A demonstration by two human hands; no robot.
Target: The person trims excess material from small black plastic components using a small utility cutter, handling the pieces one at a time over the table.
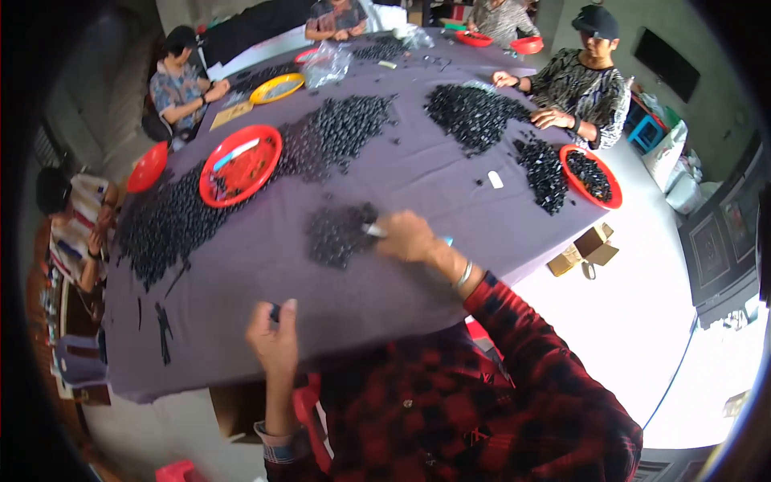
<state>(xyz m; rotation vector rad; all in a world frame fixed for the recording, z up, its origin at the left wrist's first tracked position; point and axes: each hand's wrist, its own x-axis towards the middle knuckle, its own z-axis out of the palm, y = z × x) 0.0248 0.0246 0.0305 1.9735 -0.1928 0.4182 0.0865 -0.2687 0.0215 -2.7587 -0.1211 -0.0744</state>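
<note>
Close to the table's near edge, my left hand (271, 341) is closed, a small black piece (275, 312) pinched between thumb and fingers. My right hand (407, 238) reaches over the table, blurred by motion. It grips a slim tool whose pale, shiny tip (373, 230) points left; a light blue end shows behind the hand. I cannot make out the tool's exact kind. That tip lies at the right side of a small heap of black pieces (336, 235), which looks smeared too.
A grey-purple cloth (418, 173) covers the table. Large heaps of black pieces (173, 221) lie around it, with a red tray (241, 165), a yellow tray (277, 88) and a red bowl (592, 177). Black pliers (165, 333) rest at the left. Several other people sit around the table.
</note>
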